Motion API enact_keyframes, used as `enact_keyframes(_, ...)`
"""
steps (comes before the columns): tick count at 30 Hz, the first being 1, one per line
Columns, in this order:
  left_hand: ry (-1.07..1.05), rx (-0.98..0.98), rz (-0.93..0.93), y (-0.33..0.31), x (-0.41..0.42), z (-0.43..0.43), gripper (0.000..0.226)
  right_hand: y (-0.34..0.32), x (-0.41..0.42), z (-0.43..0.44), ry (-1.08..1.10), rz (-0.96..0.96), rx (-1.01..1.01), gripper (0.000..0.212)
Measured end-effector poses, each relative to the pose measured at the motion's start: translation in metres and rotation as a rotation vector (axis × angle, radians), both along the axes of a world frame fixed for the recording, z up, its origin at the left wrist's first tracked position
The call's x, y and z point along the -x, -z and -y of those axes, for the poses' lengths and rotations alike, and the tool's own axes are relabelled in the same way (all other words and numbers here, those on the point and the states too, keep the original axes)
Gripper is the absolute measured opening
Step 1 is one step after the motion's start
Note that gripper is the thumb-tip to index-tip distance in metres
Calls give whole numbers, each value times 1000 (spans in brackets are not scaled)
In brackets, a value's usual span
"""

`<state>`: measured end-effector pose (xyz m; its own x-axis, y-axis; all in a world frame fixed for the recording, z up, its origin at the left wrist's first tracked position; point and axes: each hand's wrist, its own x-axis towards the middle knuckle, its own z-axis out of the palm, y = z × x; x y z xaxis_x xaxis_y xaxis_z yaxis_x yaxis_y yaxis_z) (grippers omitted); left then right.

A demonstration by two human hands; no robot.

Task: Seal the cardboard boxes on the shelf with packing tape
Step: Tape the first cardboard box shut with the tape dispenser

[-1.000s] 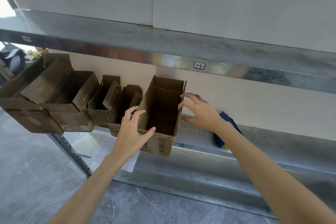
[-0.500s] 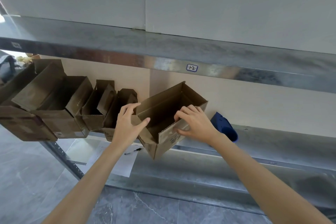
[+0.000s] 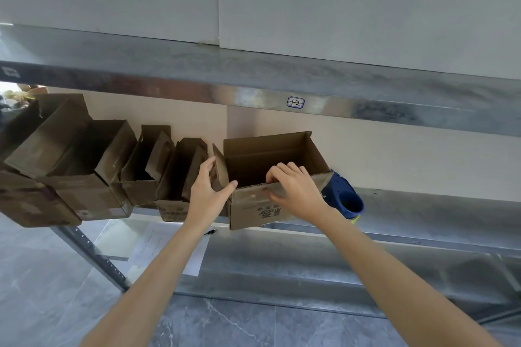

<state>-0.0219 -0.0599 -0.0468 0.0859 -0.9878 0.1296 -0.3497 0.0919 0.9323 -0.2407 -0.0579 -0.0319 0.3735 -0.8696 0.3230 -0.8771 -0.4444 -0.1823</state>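
Note:
An open brown cardboard box [image 3: 253, 208] stands at the front edge of the metal shelf [image 3: 423, 214], its flaps up and its long side toward me. My left hand [image 3: 207, 191] grips the box's left front corner, thumb on the front rim and fingers on the left flap. My right hand [image 3: 293, 190] holds the near flap, fingers curled over its top edge. A blue tape dispenser [image 3: 344, 198] lies just right of the box, partly hidden behind it.
Several more open cardboard boxes [image 3: 90, 177] line the shelf to the left, jutting over its edge. A steel upper shelf beam [image 3: 296, 103] with a label runs overhead. A sheet of paper [image 3: 169, 248] and a pen [image 3: 211, 232] lie on the lower shelf.
The box has been turned from narrow end toward me to long side toward me. My right hand moved from the box's side onto the near flap; my left hand stayed at the left corner.

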Motion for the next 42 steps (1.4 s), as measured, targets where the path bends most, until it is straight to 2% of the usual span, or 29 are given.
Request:
enact_keyframes(4,87,-7,-32,7,0,15,67,-2,2,0,33,61,-43,14)
enact_keyframes(9,173,-9,2,11,-5,29,64,-8,24,3,90,26,-98,19)
enact_keyframes(15,237,-7,20,12,-9,39,61,-10,54,-2,141,92,-157,15)
enact_keyframes(19,266,-23,23,8,-7,52,60,-5,53,-6,135,113,-110,14)
enact_keyframes(30,186,-17,-43,10,15,63,51,-30,81,10,71,264,-121,21)
enact_keyframes(35,155,-9,-33,4,23,59,52,-36,116,30,160,258,-70,20)
enact_keyframes(38,164,-20,-21,2,27,54,51,-29,132,42,211,325,-151,20)
enact_keyframes(42,224,-17,36,0,25,49,47,-18,137,50,164,413,-274,21)
